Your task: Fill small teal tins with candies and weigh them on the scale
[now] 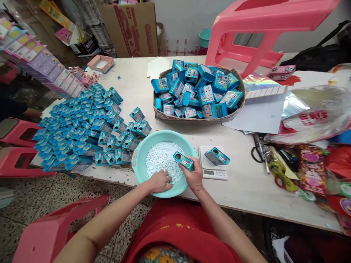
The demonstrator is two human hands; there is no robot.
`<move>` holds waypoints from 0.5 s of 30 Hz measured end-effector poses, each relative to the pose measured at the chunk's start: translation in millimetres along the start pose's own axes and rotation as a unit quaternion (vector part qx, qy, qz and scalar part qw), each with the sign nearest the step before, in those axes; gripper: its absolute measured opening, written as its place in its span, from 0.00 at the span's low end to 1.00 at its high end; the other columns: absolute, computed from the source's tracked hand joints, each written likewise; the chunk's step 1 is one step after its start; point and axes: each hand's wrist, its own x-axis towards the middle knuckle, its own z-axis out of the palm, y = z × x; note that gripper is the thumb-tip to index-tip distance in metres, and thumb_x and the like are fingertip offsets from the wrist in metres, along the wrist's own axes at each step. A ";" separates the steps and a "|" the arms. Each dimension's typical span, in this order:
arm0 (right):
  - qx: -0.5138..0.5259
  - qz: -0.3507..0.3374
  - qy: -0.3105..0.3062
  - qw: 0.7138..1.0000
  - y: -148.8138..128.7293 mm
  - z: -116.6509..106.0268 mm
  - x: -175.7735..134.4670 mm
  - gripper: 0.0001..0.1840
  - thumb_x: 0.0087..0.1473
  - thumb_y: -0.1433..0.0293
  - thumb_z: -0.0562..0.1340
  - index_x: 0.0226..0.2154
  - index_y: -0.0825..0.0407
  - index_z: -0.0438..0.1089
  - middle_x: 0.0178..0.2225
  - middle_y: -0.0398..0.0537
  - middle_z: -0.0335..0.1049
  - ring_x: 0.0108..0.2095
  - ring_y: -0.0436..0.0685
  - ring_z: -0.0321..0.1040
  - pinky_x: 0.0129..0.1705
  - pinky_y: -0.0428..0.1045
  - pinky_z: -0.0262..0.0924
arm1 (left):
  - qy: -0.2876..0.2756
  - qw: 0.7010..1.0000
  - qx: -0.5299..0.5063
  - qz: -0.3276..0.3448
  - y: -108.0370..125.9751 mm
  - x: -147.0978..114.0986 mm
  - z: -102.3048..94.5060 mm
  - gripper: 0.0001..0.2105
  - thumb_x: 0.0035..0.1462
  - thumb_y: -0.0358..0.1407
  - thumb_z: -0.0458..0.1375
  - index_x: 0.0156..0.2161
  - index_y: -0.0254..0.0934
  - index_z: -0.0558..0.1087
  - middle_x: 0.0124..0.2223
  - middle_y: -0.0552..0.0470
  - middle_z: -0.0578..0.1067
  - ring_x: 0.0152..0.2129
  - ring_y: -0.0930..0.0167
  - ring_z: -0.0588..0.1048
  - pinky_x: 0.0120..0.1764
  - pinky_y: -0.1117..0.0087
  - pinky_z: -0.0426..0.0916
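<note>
A small blue rectangular cardboard box (183, 161) with a round window is gripped by the curled fingers of the right hand (193, 177), above the near rim of a round turquoise plastic basin (139, 155). The left hand (160, 181) is laid, fingers bent, on the heap of small white pellets (160, 157) within; whether any are grasped cannot be told. A second like blue box (216, 156) is seen lying on a small white digital scale (215, 172) just beside the basin. A woven basket (192, 117) of such boxes is set behind.
</note>
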 end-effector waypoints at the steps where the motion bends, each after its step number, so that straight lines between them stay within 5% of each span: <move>1: 0.012 0.019 0.003 1.000 -3.4 -0.3 1.4 0.18 0.48 0.63 0.67 0.42 0.50 0.66 0.38 0.47 0.66 0.40 0.57 0.66 0.46 0.54 0.61 | -0.009 1.000 0.002 -0.006 -6.2 -3.5 -2.1 0.09 0.50 0.41 0.57 0.32 0.37 0.73 0.35 0.46 0.72 0.33 0.64 0.69 0.40 0.62 0.63; 6: 0.009 0.040 -0.066 0.997 -15.5 7.7 9.0 0.18 0.47 0.62 0.67 0.40 0.50 0.68 0.38 0.47 0.68 0.40 0.57 0.66 0.45 0.54 0.61 | 0.015 0.997 -0.022 -0.078 -24.8 0.6 -10.2 0.07 0.49 0.37 0.56 0.30 0.36 0.71 0.30 0.48 0.70 0.27 0.67 0.70 0.32 0.67 0.62; 8: -0.011 0.032 -0.095 0.995 -15.0 12.4 9.9 0.16 0.47 0.61 0.66 0.39 0.50 0.68 0.37 0.47 0.68 0.40 0.58 0.66 0.44 0.54 0.61 | 0.064 0.980 -0.128 -0.142 -24.8 4.1 -20.3 0.09 0.51 0.40 0.55 0.30 0.35 0.70 0.26 0.52 0.68 0.24 0.70 0.69 0.28 0.70 0.61; 9: -0.021 0.026 -0.102 0.994 -14.2 14.4 9.5 0.16 0.47 0.62 0.66 0.39 0.50 0.68 0.37 0.47 0.68 0.40 0.58 0.66 0.44 0.54 0.61 | 0.098 0.953 -0.226 -0.175 -22.9 5.0 -27.4 0.10 0.51 0.42 0.55 0.29 0.36 0.68 0.23 0.54 0.66 0.21 0.72 0.67 0.25 0.72 0.59; 11: -0.041 0.011 -0.119 0.992 -13.1 17.8 7.3 0.16 0.48 0.62 0.65 0.40 0.50 0.68 0.37 0.48 0.68 0.41 0.58 0.65 0.44 0.54 0.61 | 0.174 0.847 -0.460 -0.203 -15.2 5.3 -43.6 0.13 0.48 0.45 0.58 0.28 0.36 0.65 0.21 0.57 0.63 0.15 0.77 0.62 0.18 0.76 0.52; 13: -0.055 -0.006 -0.146 0.988 -14.3 21.4 3.7 0.15 0.49 0.64 0.65 0.40 0.50 0.68 0.37 0.48 0.68 0.41 0.59 0.65 0.43 0.54 0.61 | 0.237 0.727 -0.625 -0.158 -3.9 6.0 -59.0 0.13 0.46 0.44 0.60 0.28 0.37 0.63 0.23 0.58 0.64 0.12 0.79 0.60 0.15 0.77 0.49; 15: -0.065 -0.018 -0.179 0.982 -18.8 25.7 -0.2 0.14 0.49 0.66 0.65 0.39 0.50 0.68 0.37 0.48 0.68 0.40 0.59 0.65 0.42 0.53 0.61 | 0.296 0.642 -0.701 -0.093 8.2 8.6 -69.9 0.12 0.46 0.40 0.60 0.28 0.37 0.62 0.25 0.57 0.67 0.13 0.79 0.63 0.16 0.77 0.53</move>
